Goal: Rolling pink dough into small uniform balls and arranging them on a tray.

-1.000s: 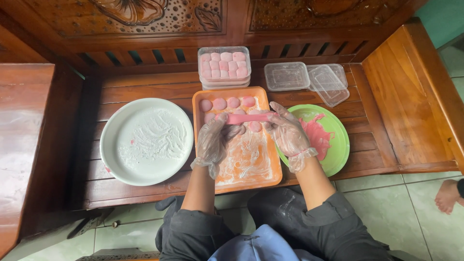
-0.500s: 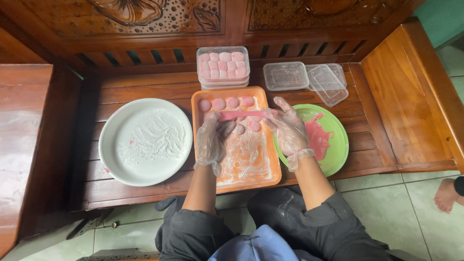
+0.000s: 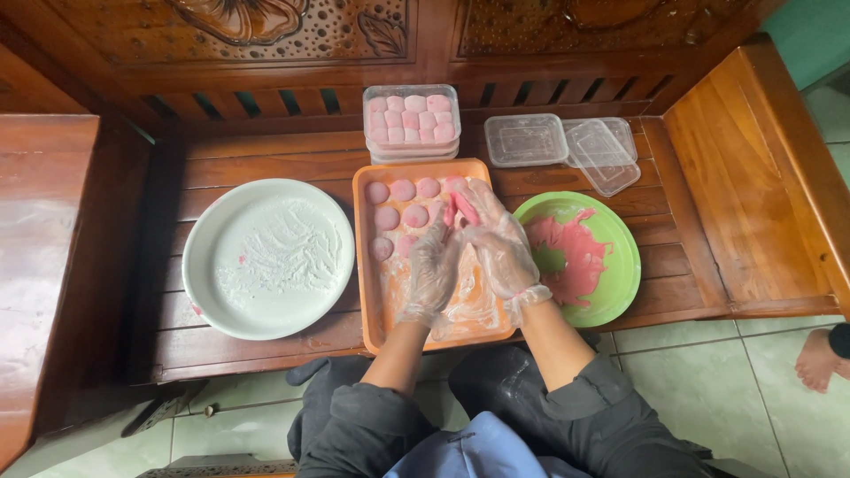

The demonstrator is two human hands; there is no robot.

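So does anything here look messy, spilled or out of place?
Mostly tidy. The green plate has pink dough smeared unevenly across it, and white flour is streaked over the orange tray and the white plate. One clear lid lies askew over an empty box. Nothing looks broken.

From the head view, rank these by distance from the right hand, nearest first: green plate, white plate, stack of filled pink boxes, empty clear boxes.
1. Green plate, just beside the right hand, on its right.
2. Filled pink boxes, behind, slightly left; empty clear boxes, behind, slightly right: too close to call.
3. White plate, far left, beyond the left hand.
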